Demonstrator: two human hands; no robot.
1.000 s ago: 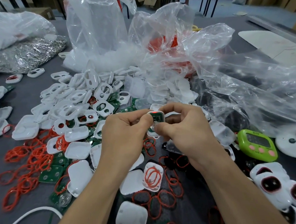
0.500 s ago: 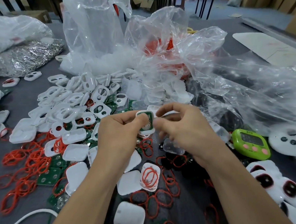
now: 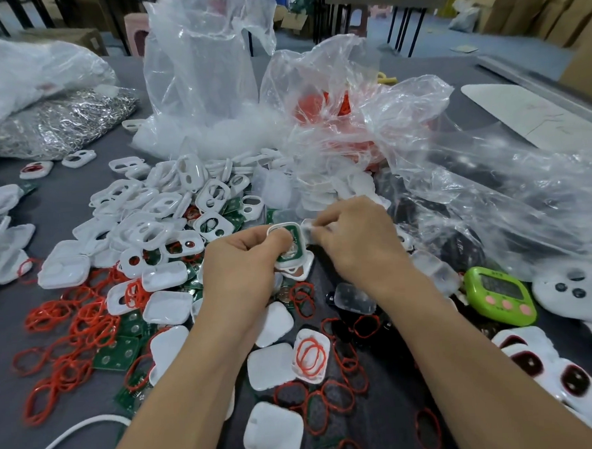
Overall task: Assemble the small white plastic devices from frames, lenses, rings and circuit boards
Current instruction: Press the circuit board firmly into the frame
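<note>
My left hand grips a small white frame with a green circuit board seated in it, held above the table centre. Right beside the frame, my right hand pinches a small clear piece at the frame's right edge. A heap of white frames lies behind my left hand. Red rings are scattered at the left and near my forearms. Loose green boards lie among them. White back covers sit below my hands.
Crumpled clear plastic bags fill the back and right. A green timer and finished white devices lie at the right. A bag of metal clips is at the far left, and a white cable runs along the near left.
The frame with the board has turned in my fingers, and my right hand has shifted from the board's face to the frame's right edge. The view has tilted slightly.
</note>
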